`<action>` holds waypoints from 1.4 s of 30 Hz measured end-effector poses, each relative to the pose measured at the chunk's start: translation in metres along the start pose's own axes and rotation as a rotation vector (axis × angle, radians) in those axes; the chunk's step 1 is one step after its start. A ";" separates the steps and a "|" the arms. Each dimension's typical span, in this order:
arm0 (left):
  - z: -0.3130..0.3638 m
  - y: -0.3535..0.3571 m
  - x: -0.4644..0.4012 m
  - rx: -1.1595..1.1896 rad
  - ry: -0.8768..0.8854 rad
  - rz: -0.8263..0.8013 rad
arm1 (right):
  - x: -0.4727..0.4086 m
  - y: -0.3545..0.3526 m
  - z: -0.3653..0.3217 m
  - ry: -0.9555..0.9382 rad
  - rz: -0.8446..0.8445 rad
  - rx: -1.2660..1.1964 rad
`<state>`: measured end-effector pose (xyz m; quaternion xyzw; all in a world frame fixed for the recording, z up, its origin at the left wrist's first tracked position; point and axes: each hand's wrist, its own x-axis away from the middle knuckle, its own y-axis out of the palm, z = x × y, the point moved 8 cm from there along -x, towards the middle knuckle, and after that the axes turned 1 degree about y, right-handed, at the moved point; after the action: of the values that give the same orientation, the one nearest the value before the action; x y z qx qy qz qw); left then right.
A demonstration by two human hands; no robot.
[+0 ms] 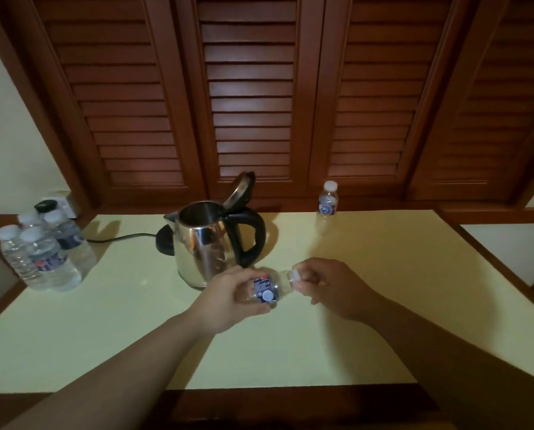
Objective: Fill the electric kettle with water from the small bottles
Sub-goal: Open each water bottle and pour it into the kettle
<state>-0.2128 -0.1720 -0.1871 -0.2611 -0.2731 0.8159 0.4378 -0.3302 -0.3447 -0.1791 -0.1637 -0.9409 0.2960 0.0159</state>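
A steel electric kettle (203,246) with a black handle stands on the table, its lid tipped up and open. Just in front of it my left hand (228,293) grips a small clear bottle (267,288) with a blue label, held sideways. My right hand (324,283) pinches the bottle's white cap (296,274) at its right end. Several full bottles (42,252) stand grouped at the table's left edge. One more capped bottle (327,201) stands alone at the back right.
The kettle's black base (164,243) and cord (120,237) run left toward a wall socket (62,201). Brown louvred shutters (250,88) rise behind the pale yellow table (259,352). The table's wooden edge runs along the front and right.
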 end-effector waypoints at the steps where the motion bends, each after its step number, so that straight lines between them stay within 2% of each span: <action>1: 0.004 0.006 -0.005 0.003 0.006 0.003 | 0.001 -0.008 0.004 -0.015 -0.006 0.005; 6: 0.029 0.031 -0.026 -0.032 0.064 0.031 | 0.003 -0.038 0.021 0.009 0.113 0.155; 9: 0.038 0.041 -0.042 -0.040 0.085 0.002 | 0.003 -0.060 0.025 0.054 0.184 0.089; 12: 0.038 0.045 -0.056 -0.031 0.080 0.014 | 0.003 -0.073 0.028 0.072 0.110 0.012; 15: 0.035 0.049 -0.066 -0.002 0.058 0.019 | 0.000 -0.078 0.032 0.060 0.027 0.118; 17: 0.033 0.054 -0.071 -0.008 0.046 0.011 | -0.003 -0.079 0.036 0.045 0.021 0.194; 21: 0.028 0.057 -0.082 -0.046 0.017 0.017 | -0.013 -0.084 0.048 0.032 0.068 0.179; 25: 0.022 0.061 -0.097 0.035 -0.095 0.111 | -0.023 -0.101 0.073 0.048 0.203 0.318; 28: 0.008 0.062 -0.115 0.240 -0.263 0.277 | -0.028 -0.108 0.118 0.232 0.177 0.482; 31: 0.000 0.060 -0.136 0.380 -0.308 0.353 | -0.027 -0.103 0.144 0.306 0.141 0.630; 42: -0.008 0.055 -0.208 0.293 -0.356 0.310 | -0.030 -0.099 0.154 0.268 0.199 0.682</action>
<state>-0.1393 -0.3739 -0.1912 -0.0863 -0.1814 0.9370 0.2858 -0.3513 -0.5155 -0.2480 -0.2767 -0.7575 0.5682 0.1636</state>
